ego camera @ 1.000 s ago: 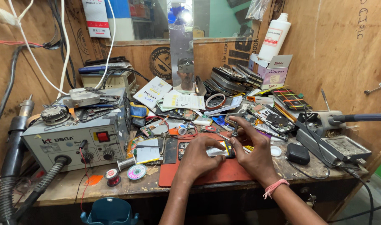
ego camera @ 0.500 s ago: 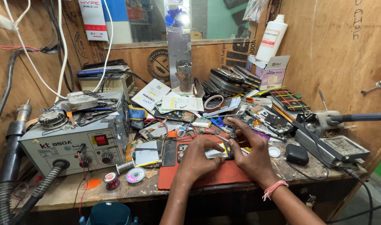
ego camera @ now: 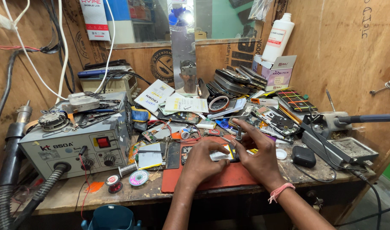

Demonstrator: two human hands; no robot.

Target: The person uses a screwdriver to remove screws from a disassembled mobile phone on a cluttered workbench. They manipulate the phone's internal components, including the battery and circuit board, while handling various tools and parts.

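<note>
Both of my hands work together over a red mat (ego camera: pixel 220 181) at the front of the bench. My left hand (ego camera: pixel 201 164) grips a small dark phone part with a white label (ego camera: pixel 220 156), pressing it flat on the mat. My right hand (ego camera: pixel 259 157) meets it from the right and pinches a short dark tool (ego camera: pixel 239 135), held upright with its tip down on the part. A pink band sits on my right wrist. Most of the part is covered by my fingers.
A grey hot-air station (ego camera: pixel 75 145) with a hose stands at the left, with solder spools (ego camera: pixel 138 177) in front of it. Circuit boards (ego camera: pixel 276 119) and stacked phones (ego camera: pixel 233 81) crowd the back. A soldering stand (ego camera: pixel 344 149) and a black pouch (ego camera: pixel 303 156) lie to the right, with a white bottle (ego camera: pixel 278 38) behind.
My hands stay on the part over the red mat with only small finger shifts. The view has drifted slightly.
</note>
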